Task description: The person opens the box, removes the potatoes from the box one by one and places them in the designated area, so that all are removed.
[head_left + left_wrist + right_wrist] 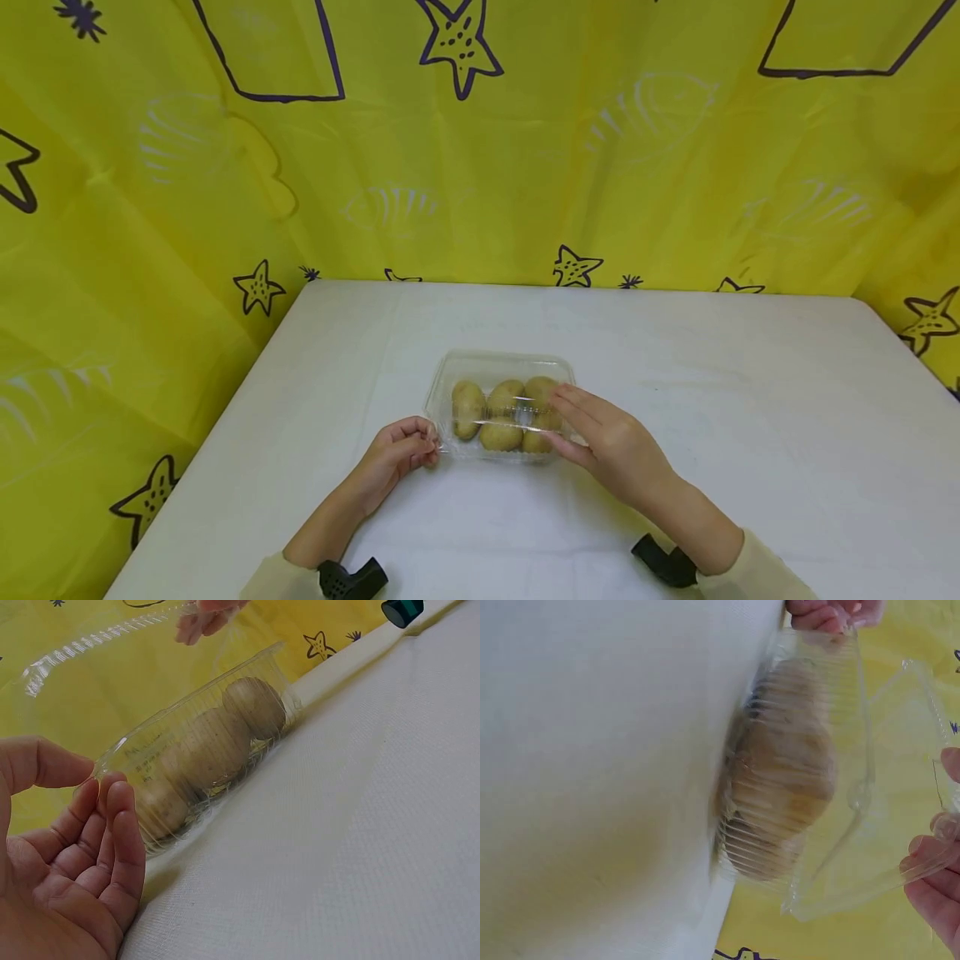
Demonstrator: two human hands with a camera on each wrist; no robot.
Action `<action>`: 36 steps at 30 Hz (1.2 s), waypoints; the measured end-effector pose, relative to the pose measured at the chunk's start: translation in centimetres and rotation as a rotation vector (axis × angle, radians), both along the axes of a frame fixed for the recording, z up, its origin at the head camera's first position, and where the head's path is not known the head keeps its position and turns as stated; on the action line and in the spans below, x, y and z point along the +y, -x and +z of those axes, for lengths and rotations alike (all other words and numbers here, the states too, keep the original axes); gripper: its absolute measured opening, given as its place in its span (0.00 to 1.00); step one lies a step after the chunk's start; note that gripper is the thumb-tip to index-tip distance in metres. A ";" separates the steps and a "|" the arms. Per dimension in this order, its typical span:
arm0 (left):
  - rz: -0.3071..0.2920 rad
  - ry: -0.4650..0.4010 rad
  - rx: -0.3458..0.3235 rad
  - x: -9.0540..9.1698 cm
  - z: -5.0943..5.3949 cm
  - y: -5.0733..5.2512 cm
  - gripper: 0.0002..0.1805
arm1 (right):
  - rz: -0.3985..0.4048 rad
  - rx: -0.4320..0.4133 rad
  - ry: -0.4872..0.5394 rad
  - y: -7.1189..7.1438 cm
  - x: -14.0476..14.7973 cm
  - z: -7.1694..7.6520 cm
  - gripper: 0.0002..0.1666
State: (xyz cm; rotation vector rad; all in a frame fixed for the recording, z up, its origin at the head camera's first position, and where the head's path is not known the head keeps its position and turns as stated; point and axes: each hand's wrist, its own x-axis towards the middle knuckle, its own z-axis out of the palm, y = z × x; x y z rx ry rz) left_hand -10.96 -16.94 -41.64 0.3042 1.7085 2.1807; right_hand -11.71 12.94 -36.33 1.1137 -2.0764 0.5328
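Note:
A clear plastic box (pixel 468 452) holding several potatoes (pixel 501 434) sits on the white table. Its hinged clear lid (pixel 97 641) stands partly raised above the box in the left wrist view. At the box's near left corner, my left hand (pixel 393 458) pinches the rim between thumb and fingers. Over on the right side, my right hand (pixel 615 442) pinches the free edge of the lid; the right wrist view shows its fingers (pixel 934 889) on that edge. Ribbed side walls of the box blur the potatoes in both wrist views.
A white cloth covers the table (pixel 712 400) around the box. Yellow patterned curtain (pixel 525 167) hangs behind and to the left, touching the table's far edge. Each wrist wears a black camera mount (pixel 352 579).

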 end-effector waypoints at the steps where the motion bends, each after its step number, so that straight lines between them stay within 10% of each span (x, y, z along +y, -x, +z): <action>1: 0.000 -0.001 -0.003 0.0 0.0 0.0 0.04 | 0.006 -0.021 0.021 0.1 0.1 0.2 0.29; 23: 0.007 0.006 -0.022 0.0 0.0 0.0 0.03 | 0.089 -0.216 0.366 4.1 0.3 0.8 0.22; 36: 0.004 0.004 -0.015 0.0 -0.1 0.1 0.02 | -0.016 -0.389 0.452 5.9 0.1 -0.2 0.18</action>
